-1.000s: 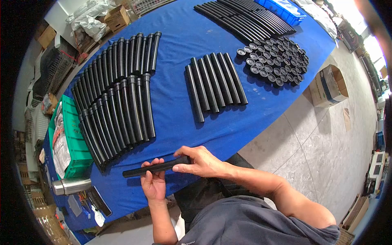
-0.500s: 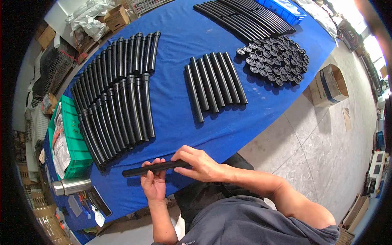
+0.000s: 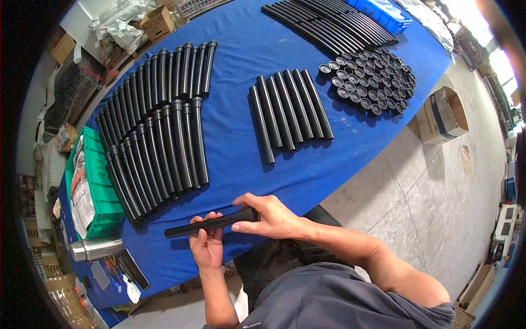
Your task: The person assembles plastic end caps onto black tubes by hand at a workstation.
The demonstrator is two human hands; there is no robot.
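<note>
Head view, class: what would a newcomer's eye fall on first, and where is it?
Probably the dense tube rows, black against the blue cloth, at the left. The cluster of round caps toward the upper right likely comes next. At the lower middle, the left hand and right hand hold one tube.

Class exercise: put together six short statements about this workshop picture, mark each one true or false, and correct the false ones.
1. The right hand is at one end of the black tube. True.
2. The left hand is empty. False: the left hand holds the tube too.
3. The round black caps are inside the blue crate. False: the caps lie on the blue tablecloth.
4. The steel bottle is beside the green crate. True.
5. The open cardboard box at right stands on the tablecloth. False: the box is on the floor.
6. The tubes nearest the green crate form two rows. True.
</note>
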